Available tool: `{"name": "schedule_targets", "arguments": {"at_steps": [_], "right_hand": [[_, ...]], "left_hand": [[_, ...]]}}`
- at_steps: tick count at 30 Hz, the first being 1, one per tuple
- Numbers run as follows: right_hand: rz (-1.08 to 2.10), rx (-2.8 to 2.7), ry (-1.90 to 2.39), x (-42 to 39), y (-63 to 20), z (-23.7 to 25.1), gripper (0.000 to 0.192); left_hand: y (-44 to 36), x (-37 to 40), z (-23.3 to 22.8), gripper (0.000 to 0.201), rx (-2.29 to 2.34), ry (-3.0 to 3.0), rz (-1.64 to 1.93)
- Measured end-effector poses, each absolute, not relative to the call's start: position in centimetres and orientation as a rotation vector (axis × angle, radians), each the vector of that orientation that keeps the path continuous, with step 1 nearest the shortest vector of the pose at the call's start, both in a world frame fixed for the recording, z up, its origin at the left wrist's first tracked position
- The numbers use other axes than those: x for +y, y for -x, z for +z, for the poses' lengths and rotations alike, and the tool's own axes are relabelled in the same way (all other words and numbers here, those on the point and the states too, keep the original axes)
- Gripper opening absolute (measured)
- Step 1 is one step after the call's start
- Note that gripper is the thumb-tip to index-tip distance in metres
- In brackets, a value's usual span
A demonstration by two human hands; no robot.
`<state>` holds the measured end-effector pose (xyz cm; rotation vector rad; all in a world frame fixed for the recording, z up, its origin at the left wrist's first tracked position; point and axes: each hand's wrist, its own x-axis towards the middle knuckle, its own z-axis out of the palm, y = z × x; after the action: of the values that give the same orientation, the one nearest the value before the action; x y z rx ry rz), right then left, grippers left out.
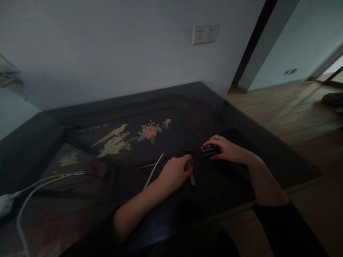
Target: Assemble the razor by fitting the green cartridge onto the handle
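Note:
My left hand is low over the dark table, its fingers curled closed around a thin grey bar with a dark end. The fingers cover the bar's middle. A short dark piece shows just beyond the fingertips; whether it belongs to the bar I cannot tell. To the right, my right hand grips a small black blocky object with pale streaks between thumb and fingers, at the tabletop. Dim light hides its exact kind. Beside my left forearm lies a white cable with its tip pointing away from me.
The dark glossy table has an inlaid bird and flower picture. White cables and a white plug-like block lie at left. Wall sockets are behind; wooden floor runs past the table's right edge.

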<state>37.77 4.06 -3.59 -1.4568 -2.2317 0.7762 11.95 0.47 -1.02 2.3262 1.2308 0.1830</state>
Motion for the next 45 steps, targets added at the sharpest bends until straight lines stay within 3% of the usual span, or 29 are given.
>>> {"name": "schedule_targets", "arguments": {"at_steps": [7,15,21,27,30,34,45], "right_hand": [[0.751,-2.278,1.470,4.1,-37.7,-3.8,0.045],[0.741,-2.304,1.497,4.1,-37.8,-4.2,0.047],[0.722,-2.299,1.514,3.8,-37.7,-3.9,0.048],[0.692,-2.260,1.517,3.7,-37.9,-3.7,0.049],[0.610,-2.182,1.506,3.8,-37.7,-3.5,0.036],[0.444,-2.097,1.434,4.0,-36.8,-3.1,0.013],[0.328,-2.091,1.393,3.8,-35.3,-2.9,0.018]], "left_hand": [[-16.9,2.5,-1.4,0.023,1.375,-2.431,0.076],[-17.4,2.4,-1.1,0.025,1.427,-2.480,-0.010],[-12.8,1.6,1.3,0.019,1.500,-2.489,-0.033],[-5.4,0.0,1.9,0.026,1.797,-2.392,-0.336],[-3.1,-0.9,1.1,0.033,1.792,-2.345,-0.530],[-2.4,-1.5,0.3,0.031,1.731,-2.315,-0.512],[-10.1,1.4,0.5,0.037,1.617,-2.338,-0.223]]}}
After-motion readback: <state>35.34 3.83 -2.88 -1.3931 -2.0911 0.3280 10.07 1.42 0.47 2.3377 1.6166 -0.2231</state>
